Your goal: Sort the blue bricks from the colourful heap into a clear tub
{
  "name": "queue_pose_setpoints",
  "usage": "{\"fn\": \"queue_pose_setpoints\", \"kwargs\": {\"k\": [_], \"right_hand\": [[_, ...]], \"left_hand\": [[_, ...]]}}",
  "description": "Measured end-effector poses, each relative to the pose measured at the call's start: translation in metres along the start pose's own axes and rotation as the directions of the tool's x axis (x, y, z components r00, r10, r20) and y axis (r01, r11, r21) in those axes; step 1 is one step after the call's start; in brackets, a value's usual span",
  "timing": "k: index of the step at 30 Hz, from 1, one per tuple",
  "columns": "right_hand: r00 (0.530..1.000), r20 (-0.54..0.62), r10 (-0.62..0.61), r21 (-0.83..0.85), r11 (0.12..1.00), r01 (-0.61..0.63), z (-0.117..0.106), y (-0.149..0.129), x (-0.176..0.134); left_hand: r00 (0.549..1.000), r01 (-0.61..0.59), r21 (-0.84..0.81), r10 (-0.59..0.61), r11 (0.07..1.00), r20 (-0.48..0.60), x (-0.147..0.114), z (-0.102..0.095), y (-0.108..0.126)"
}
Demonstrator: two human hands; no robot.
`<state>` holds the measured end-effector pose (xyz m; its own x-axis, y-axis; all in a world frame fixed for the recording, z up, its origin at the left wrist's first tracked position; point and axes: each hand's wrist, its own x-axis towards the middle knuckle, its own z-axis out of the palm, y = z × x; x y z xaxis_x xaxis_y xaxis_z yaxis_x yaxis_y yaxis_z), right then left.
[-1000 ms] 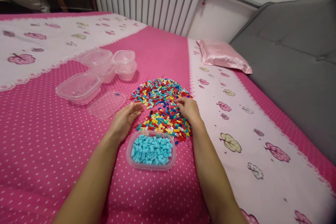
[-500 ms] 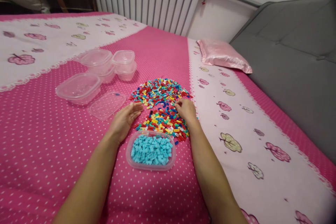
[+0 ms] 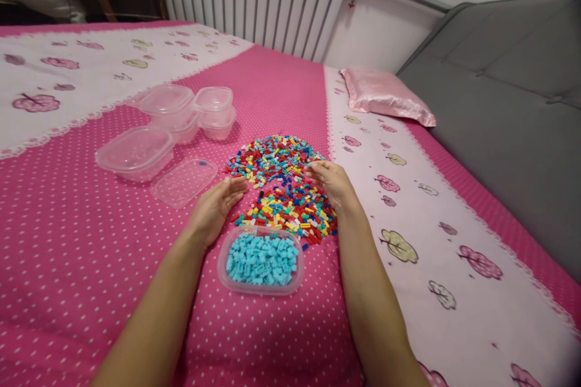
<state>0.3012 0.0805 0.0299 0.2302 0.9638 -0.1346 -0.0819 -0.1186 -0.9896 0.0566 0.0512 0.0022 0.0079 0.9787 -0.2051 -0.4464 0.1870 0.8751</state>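
Note:
Small building bricks in many colours (image 3: 272, 157) lie in a heap on the pink dotted bedspread, with a second heap of mixed bricks (image 3: 290, 208) just nearer to me. My left hand (image 3: 220, 202) rests at the left side of the heaps, its fingers stretched out and holding nothing. At the right edge of the heaps is my right hand (image 3: 331, 180), its fingers loosely extended and apart above the bricks. I see no brick in it. Between my forearms stands a clear plastic container (image 3: 222, 275) filled with light blue bricks (image 3: 262, 259).
A clear lid (image 3: 185, 181) lies flat left of the heaps. Behind it stand several clear plastic containers (image 3: 136, 151), some stacked. A pink pillow (image 3: 385, 97) lies near the grey headboard (image 3: 503, 84). A white radiator (image 3: 254, 3) runs along the wall.
My right hand has shifted slightly right and its fingers have gone from bunched together to stretched out. My left hand and the container have stayed in place.

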Motion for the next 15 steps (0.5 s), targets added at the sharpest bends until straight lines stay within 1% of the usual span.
{"fn": "queue_pose_setpoints", "kwargs": {"k": [3,6,7,9,10,11,12,13,15], "right_hand": [[0.999,0.014,0.046,0.093,0.995,-0.047,0.000,-0.006,-0.003],[0.998,0.037,0.044,0.119,0.992,-0.048,-0.001,-0.009,-0.005],[0.997,0.070,0.034,0.101,0.994,-0.041,-0.002,-0.011,-0.007],[0.983,0.184,-0.005,0.016,1.000,0.002,-0.003,-0.015,-0.013],[0.965,0.262,-0.030,-0.043,0.998,0.043,-0.003,-0.017,-0.017],[0.935,0.351,-0.052,-0.104,0.990,0.094,-0.002,-0.020,-0.021],[0.895,0.441,-0.065,-0.158,0.976,0.149,-0.001,-0.024,-0.026],[0.846,0.529,-0.066,-0.199,0.960,0.199,0.000,-0.028,-0.032],[0.728,0.685,-0.033,-0.241,0.932,0.269,0.004,-0.036,-0.043]], "left_hand": [[1.000,0.000,0.000,0.000,1.000,0.003,0.000,0.000,0.000],[1.000,-0.002,0.002,0.002,1.000,0.007,-0.001,0.000,-0.001],[1.000,-0.003,0.003,0.003,1.000,0.006,0.000,0.000,-0.001],[1.000,-0.005,0.004,0.005,1.000,0.003,0.000,0.000,-0.001],[1.000,-0.005,0.005,0.005,1.000,0.004,0.000,0.000,-0.001],[1.000,-0.005,0.006,0.005,1.000,0.008,0.000,0.000,-0.001],[1.000,-0.007,0.007,0.007,1.000,0.012,0.000,0.000,-0.001],[1.000,-0.008,0.007,0.008,1.000,0.015,0.000,0.000,-0.001],[1.000,-0.013,0.007,0.013,1.000,0.020,0.000,0.000,0.000]]}}
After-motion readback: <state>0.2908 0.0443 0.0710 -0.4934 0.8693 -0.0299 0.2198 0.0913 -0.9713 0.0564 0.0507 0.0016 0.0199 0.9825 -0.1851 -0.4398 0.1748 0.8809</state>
